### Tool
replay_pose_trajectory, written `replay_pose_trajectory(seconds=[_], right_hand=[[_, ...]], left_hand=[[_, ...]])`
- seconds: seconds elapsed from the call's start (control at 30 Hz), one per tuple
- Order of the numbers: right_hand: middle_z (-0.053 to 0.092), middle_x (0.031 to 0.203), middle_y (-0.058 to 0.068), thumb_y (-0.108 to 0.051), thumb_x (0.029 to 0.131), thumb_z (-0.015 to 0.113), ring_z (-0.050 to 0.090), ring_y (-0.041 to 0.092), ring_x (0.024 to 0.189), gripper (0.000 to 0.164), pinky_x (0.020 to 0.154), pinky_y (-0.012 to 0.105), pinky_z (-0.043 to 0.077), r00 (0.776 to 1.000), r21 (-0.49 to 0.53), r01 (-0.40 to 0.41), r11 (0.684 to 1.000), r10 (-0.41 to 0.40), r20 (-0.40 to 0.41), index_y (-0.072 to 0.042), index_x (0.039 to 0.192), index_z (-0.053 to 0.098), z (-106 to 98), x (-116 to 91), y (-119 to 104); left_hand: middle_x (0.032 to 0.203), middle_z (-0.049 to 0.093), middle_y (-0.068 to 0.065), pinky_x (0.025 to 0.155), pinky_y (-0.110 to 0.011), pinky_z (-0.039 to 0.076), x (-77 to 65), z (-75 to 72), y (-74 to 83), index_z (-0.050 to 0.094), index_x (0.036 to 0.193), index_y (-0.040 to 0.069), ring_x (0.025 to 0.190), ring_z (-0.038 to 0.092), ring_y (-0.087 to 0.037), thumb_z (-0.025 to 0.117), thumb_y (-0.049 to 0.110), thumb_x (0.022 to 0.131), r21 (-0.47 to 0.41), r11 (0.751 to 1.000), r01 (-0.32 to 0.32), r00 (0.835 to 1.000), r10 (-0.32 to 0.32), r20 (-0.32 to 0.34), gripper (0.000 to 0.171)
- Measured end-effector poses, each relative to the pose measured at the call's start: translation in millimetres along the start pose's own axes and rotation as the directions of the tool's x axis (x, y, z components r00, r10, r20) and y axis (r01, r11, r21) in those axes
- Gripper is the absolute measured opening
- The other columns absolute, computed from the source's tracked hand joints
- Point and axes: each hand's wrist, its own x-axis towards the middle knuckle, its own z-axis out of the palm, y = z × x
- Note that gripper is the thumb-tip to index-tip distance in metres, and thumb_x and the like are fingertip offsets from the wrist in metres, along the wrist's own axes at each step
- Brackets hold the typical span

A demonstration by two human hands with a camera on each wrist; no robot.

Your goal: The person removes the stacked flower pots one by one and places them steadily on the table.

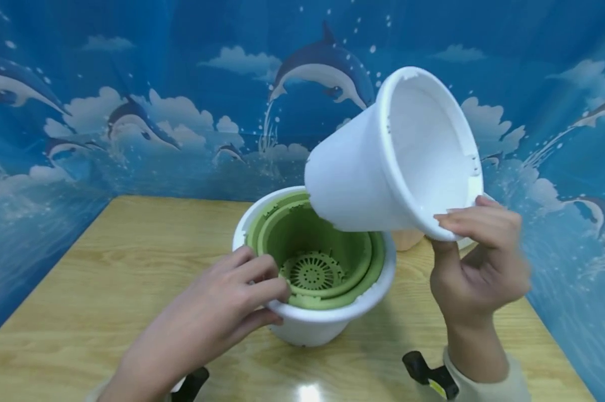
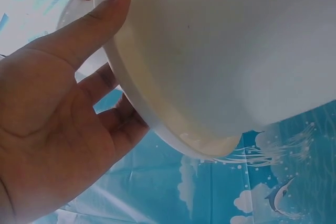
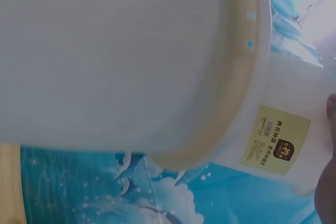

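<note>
Tilted in the air, a white plastic flower pot (image 1: 355, 167) has its mouth toward the upper right; my right hand (image 1: 483, 254) pinches its lower rim. On that pot's wall, the right wrist view shows a yellow printed label (image 3: 278, 140). Below stands a second white pot (image 1: 310, 332) with green pots (image 1: 378, 279) nested inside, the inner one with a slotted base (image 1: 312, 272). My left hand (image 1: 242, 290) grips the near left of the lower pot's rim, its thumb outside, as the left wrist view (image 2: 63, 108) also shows.
The pots stand over a light wood-grain table (image 1: 121, 279). Behind the raised pot, a tan object (image 1: 407, 239) shows in part. A blue curtain printed with dolphins (image 1: 182, 156) closes off the back and sides. Black straps (image 1: 430, 374) are on the wrists.
</note>
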Motion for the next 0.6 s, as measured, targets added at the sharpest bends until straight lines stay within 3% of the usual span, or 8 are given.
replay_pose_trajectory(seconds=[0.23,0.43,0.6], right_hand=[[0.064,0.074,0.017,-0.02,0.077,0.087,0.059,0.023,0.08,0.04,0.087,0.034,0.047,0.998,-0.088,-0.057,0.994,0.055,-0.016,0.007,0.07,0.058,1,5,7],[0.062,0.077,0.018,-0.022,0.085,0.08,0.054,0.027,0.081,0.039,0.086,0.03,0.04,0.997,-0.157,-0.031,0.987,0.04,0.06,0.006,0.074,0.055,2,1,17],[0.061,0.079,0.019,-0.015,0.087,0.078,0.054,0.033,0.081,0.032,0.084,0.03,0.04,0.996,-0.206,-0.011,0.979,0.03,0.089,0.006,0.075,0.056,-1,-2,26]], left_hand=[[0.101,0.051,0.019,0.08,-0.029,0.047,-1.9,0.8,-1.5,0.065,0.101,0.034,0.093,0.045,-0.004,0.078,0.037,0.083,-0.007,0.999,-0.048,0.999,0.047,-0.016,0.023],[0.103,0.054,0.02,0.08,-0.028,0.048,-4.1,0.9,-1.7,0.066,0.101,0.033,0.095,0.045,-0.003,0.078,0.037,0.083,-0.018,0.999,-0.045,0.999,0.045,-0.009,0.022],[0.102,0.055,0.019,0.079,-0.028,0.047,-4.5,0.4,-1.1,0.066,0.1,0.03,0.093,0.045,-0.004,0.079,0.037,0.083,-0.003,0.998,-0.059,0.998,0.058,-0.021,0.023]])
